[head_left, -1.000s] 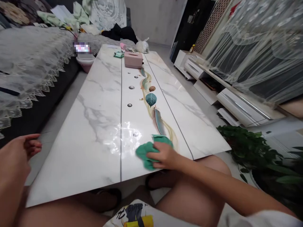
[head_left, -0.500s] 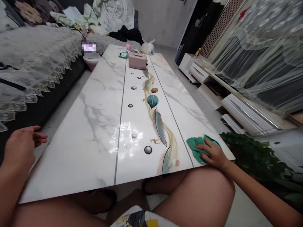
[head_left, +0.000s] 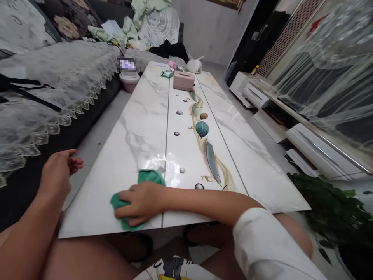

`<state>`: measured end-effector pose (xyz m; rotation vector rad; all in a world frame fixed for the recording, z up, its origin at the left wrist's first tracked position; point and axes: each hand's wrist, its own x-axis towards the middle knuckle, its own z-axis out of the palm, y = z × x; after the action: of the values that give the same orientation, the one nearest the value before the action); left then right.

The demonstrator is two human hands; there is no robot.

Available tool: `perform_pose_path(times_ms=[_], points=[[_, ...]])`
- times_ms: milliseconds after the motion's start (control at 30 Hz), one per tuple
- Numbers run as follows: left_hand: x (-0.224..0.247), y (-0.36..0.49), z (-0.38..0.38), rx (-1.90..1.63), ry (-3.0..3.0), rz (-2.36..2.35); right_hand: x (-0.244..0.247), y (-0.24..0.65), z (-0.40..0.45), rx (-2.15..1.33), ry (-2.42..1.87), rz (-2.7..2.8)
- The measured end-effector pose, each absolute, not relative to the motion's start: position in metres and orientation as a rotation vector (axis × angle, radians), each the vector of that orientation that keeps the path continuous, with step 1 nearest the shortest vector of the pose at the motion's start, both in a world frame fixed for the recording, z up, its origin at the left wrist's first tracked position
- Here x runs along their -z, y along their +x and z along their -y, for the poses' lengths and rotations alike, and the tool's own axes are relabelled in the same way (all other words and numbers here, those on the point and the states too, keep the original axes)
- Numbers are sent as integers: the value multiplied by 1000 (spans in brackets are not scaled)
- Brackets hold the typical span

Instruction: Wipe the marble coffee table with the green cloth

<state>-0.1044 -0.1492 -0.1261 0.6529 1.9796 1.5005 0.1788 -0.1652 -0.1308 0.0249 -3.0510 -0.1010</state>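
A green cloth (head_left: 151, 176) lies bunched on the near left part of the white marble-patterned table (head_left: 116, 155). My right hand (head_left: 142, 203) presses down on it with the fingers curled over the cloth, and my right forearm reaches across the table's near edge. Off the table's left edge, my left hand (head_left: 60, 171) hangs in the air, its fingers loosely bent and apart, holding nothing.
A pink tissue box (head_left: 183, 81) stands toward the far end, near a white plastic bag (head_left: 194, 65). To the left is a lace-covered sofa (head_left: 67, 74); a leafy plant (head_left: 335, 206) stands at the right near corner.
My right hand has moved with the green cloth from the table's near right corner to its near left part. The view has shifted, so the table and my left hand appear farther right.
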Motion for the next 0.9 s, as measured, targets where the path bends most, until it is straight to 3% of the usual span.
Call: perform_pose_path(times_ms=[200, 367, 500, 667, 767, 900], points=[[131, -107, 142, -1494, 583, -1924, 119, 87, 165, 105, 76, 3066], [126, -104, 150, -1498, 580, -1953, 125, 119, 115, -156, -616, 3032], [123, -100, 161, -1498, 585, -1966, 123, 253, 70, -116, -1415, 2625], [118, -88, 170, -1482, 585, -1962, 130, 528, 108, 116, -2230, 1812], [115, -76, 169, -1436, 662, -1949, 139, 654, 163, 243, -2382, 1458], [110, -60, 164, -1415, 788, -1983, 149, 696, 203, 309, -2395, 1350]])
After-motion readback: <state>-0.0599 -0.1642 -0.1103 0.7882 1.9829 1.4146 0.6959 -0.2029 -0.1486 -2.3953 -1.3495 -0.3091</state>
